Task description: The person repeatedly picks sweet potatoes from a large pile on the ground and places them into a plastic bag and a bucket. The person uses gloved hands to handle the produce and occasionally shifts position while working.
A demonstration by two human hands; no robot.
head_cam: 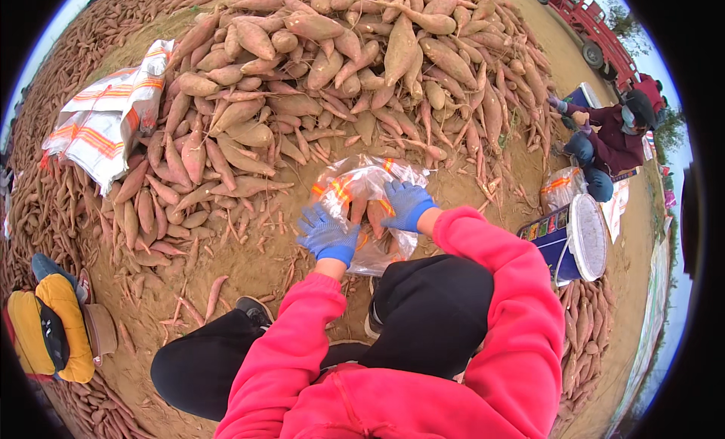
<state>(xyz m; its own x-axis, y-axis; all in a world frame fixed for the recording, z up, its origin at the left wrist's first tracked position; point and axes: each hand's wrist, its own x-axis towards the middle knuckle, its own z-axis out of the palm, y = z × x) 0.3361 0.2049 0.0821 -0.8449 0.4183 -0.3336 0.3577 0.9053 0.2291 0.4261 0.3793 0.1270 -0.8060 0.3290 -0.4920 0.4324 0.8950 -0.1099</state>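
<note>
A clear plastic bag with orange and yellow stripes stands on the soil before my knees, its mouth loosely open. Several sweet potatoes show inside it. My left hand, in a blue knit glove, rests against the bag's left rim with its fingers spread; whether it pinches the plastic cannot be made out. On the opposite side, my gloved right hand has its fingers bent over the rim and grips the plastic. Just beyond the bag rises a large heap of sweet potatoes.
A white woven sack with orange stripes lies on the heap's left side. To my right stands a dark blue bucket with a white lid. A co-worker sits beyond it, near a red cargo vehicle. Another person is at left.
</note>
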